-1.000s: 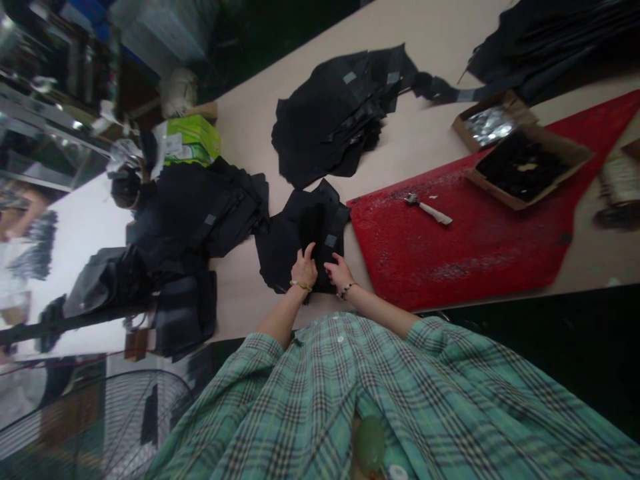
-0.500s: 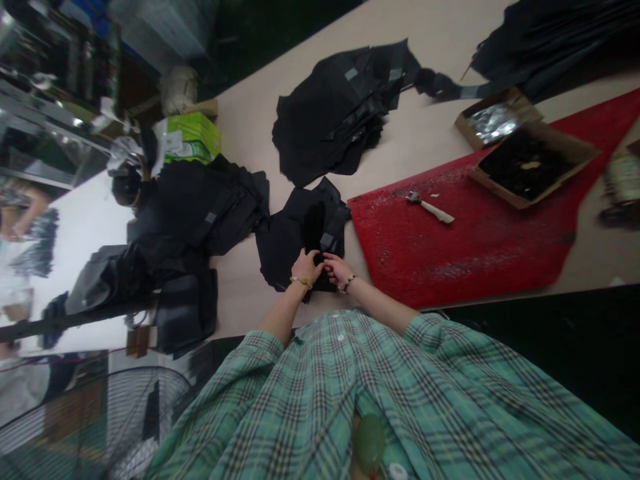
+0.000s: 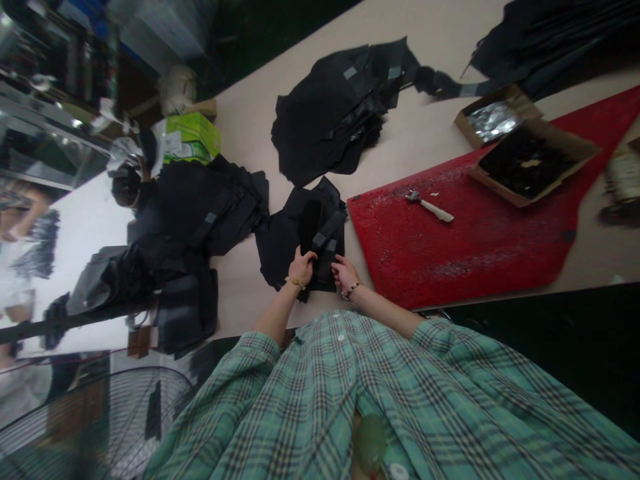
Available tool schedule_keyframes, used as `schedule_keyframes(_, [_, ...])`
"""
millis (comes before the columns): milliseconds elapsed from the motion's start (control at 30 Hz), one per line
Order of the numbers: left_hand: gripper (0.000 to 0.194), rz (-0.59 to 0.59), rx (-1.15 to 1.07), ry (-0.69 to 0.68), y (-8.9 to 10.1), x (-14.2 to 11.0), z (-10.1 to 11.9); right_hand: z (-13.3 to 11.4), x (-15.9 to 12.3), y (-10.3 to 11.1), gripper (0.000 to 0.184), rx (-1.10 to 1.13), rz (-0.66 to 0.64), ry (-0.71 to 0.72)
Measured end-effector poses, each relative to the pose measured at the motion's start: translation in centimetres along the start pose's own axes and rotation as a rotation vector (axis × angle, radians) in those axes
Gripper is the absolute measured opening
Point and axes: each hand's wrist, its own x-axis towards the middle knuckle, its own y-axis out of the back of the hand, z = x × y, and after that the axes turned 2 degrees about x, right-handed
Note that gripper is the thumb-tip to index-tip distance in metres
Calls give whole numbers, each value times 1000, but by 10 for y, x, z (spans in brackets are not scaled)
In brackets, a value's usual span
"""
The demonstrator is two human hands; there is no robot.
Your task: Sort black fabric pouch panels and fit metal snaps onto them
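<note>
Fingers of the left hand (image 3: 303,268) close narrowly around the lower end of a black sole-shaped piece (image 3: 311,227), which stands tilted up off a small pile of black cloth (image 3: 283,240). Fingers of the right hand (image 3: 345,277) are slightly spread, their tips near the pile's edge, gripping nothing (a beaded bracelet (image 3: 353,289) on this wrist, a gold-coloured one (image 3: 295,283) on the other). Just beside the sole-shaped piece lies a black strap with a grey tag (image 3: 327,231); whether the two are joined, cannot tell.

Left to right from there: wire fan guard (image 3: 115,417) low at far left. Two heaps of black fabric (image 3: 200,213) sit at the near end of a pale tabletop (image 3: 420,133), a green-and-white carton (image 3: 187,137) just behind them. Green plaid shirt (image 3: 320,393) fills the bottom of the view. Beyond the hands, a larger black fabric heap (image 3: 325,113) lies on bare tabletop. Right of that, a red board (image 3: 450,267) carries a small hand tool with a pale handle (image 3: 430,208) and a cardboard tray of dark scraps (image 3: 525,163). A second tray, holding foil (image 3: 487,121), sits at the board's far edge. More black fabric (image 3: 555,33) bunches at top right.
</note>
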Motion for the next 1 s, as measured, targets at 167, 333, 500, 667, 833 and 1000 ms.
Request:
schedule_keyframes(167, [26, -8, 70, -7, 0, -2, 15, -1, 1, -2, 62, 5, -14, 13])
schedule_keyframes(333, [46, 11, 119, 64, -5, -5, 29, -5, 7, -4, 62, -23, -112, -41])
schedule_keyframes(500, [25, 27, 123, 162, 2, 0, 24, -8, 6, -1, 51, -89, -164, -30])
schedule_keyframes(667, [26, 14, 79, 166, 20, 10, 11, -7, 3, -3, 58, -110, -203, -27])
schedule_keyframes(833, [39, -26, 150, 146, 8, 7, 28, -7, 5, -13, 65, -85, -184, -20])
schedule_keyframes(1000, [26, -3, 131, 199, 4, 9, 34, -6, 9, -1, 46, -62, -103, 13])
